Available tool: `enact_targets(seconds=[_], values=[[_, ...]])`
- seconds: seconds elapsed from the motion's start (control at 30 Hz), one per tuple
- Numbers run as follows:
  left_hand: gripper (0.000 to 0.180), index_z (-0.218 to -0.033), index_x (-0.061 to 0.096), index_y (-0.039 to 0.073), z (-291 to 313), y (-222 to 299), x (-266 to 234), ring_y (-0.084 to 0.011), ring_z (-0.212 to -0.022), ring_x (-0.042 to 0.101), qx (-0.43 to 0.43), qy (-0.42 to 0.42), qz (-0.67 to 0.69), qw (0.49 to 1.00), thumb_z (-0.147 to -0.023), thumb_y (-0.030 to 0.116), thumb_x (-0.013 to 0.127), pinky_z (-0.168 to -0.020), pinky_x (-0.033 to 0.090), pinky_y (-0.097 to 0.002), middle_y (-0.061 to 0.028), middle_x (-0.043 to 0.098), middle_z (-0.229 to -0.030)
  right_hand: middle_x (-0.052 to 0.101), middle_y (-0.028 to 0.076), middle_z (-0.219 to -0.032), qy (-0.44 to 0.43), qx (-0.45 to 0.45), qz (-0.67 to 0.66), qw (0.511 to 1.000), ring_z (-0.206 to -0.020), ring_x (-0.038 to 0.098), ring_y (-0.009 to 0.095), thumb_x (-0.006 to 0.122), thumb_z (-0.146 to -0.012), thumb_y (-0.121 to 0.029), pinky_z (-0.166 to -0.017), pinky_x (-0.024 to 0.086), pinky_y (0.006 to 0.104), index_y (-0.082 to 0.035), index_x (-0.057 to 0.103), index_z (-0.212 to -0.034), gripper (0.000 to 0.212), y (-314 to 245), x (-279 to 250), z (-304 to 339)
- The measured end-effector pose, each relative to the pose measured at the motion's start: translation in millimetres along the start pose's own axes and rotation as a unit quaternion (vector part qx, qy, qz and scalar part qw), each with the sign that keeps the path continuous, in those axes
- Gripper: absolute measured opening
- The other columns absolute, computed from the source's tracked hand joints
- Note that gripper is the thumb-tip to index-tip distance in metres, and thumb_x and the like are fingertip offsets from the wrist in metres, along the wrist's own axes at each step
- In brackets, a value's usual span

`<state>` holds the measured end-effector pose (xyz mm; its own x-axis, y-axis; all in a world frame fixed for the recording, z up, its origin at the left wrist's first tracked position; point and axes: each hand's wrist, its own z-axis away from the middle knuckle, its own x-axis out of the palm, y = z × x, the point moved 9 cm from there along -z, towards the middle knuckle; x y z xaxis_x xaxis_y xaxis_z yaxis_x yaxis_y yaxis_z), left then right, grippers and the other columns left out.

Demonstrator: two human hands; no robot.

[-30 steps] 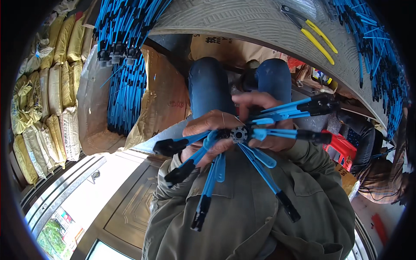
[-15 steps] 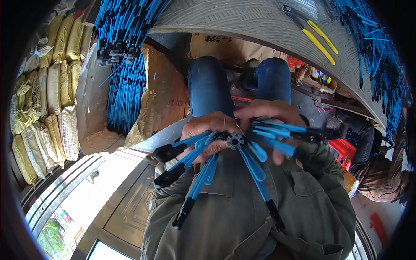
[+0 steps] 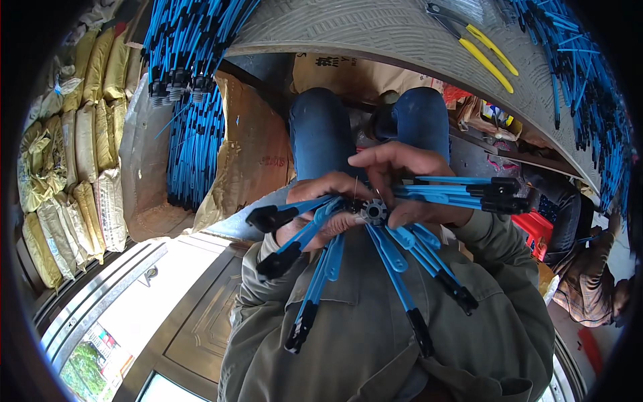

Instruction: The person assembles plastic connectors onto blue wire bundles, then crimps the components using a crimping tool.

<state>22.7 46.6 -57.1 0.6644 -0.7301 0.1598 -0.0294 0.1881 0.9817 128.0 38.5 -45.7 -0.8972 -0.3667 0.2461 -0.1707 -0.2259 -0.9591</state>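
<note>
Over my lap, my left hand (image 3: pixel 318 211) closes round a small black notched hub (image 3: pixel 374 212), pinched between thumb and fingers. Blue plastic arms with black ends (image 3: pixel 311 288) fan out from it to the left and downward. Further blue arms (image 3: pixel 435 268) hang at its lower right. My right hand (image 3: pixel 418 171) is at the hub's right side, thumb close to it and index finger stretched out. Several loose-looking blue arms (image 3: pixel 462 194) lie across its palm, gripped there, black ends pointing right. Thin wire ends stick up by the hub.
A textured grey table (image 3: pixel 335 27) in front carries yellow-handled pliers (image 3: pixel 489 57) and heaps of blue arms (image 3: pixel 576 80). An open carton (image 3: pixel 248 147) at left holds more. Filled sacks (image 3: pixel 84 147) are stacked far left. A red stool (image 3: pixel 532 231) stands at right, near another person's leg.
The blue arms at the hub's lower right now hang apart from those in my right hand. That hand has steadied from a blur, and the hub has shifted slightly right.
</note>
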Motion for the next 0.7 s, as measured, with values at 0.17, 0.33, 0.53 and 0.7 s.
enact_targets(seconds=[0.17, 0.33, 0.53, 0.7], values=[[0.022, -0.087, 0.058, 0.001, 3, -6, 2, -0.0167, -0.083, 0.062, 0.039, 0.093, 0.179, 0.979, -0.074, 0.009, 0.073, -0.076, 0.049, -0.0279, -0.0133, 0.063, -0.09, 0.055, 0.002, -0.081, -0.024, 0.051, 0.012, 0.998, -0.073, 0.051, 0.007, 0.074, -0.071, -0.017, -0.066, 0.041, 0.0214, 0.0, 0.06, -0.098, 0.035, 2, -1, 4], [0.025, -0.084, 0.057, 0.003, -3, 1, -3, -0.0174, -0.086, 0.06, 0.061, 0.117, 0.116, 0.984, -0.069, 0.007, 0.077, -0.077, 0.047, -0.0281, -0.0144, 0.06, -0.095, 0.061, 0.003, -0.076, 0.014, -0.016, -0.005, 1.0, -0.073, 0.056, 0.008, 0.069, -0.076, -0.017, -0.064, 0.044, 0.0225, -0.001, 0.063, -0.089, 0.021, 2, -9, 4], [0.028, -0.083, 0.057, 0.003, -3, 7, -5, -0.0177, -0.09, 0.058, 0.11, 0.017, -0.028, 0.993, -0.066, 0.008, 0.079, -0.075, 0.047, -0.0288, -0.0151, 0.058, -0.098, 0.063, 0.006, -0.081, 0.021, 0.035, -0.007, 0.999, -0.073, 0.058, 0.008, 0.067, -0.073, -0.007, -0.066, 0.045, 0.021, 0.001, 0.062, -0.084, 0.014, 5, -7, 5], [0.029, -0.083, 0.057, 0.002, -5, 6, -3, -0.0182, -0.087, 0.059, 0.118, -0.002, -0.041, 0.992, -0.066, 0.01, 0.079, -0.074, 0.047, -0.029, -0.0151, 0.059, -0.097, 0.065, 0.008, -0.079, 0.027, 0.036, -0.007, 0.999, -0.072, 0.059, 0.008, 0.067, -0.074, -0.006, -0.065, 0.046, 0.0211, 0.002, 0.063, -0.083, 0.013, 2, -7, 3]])
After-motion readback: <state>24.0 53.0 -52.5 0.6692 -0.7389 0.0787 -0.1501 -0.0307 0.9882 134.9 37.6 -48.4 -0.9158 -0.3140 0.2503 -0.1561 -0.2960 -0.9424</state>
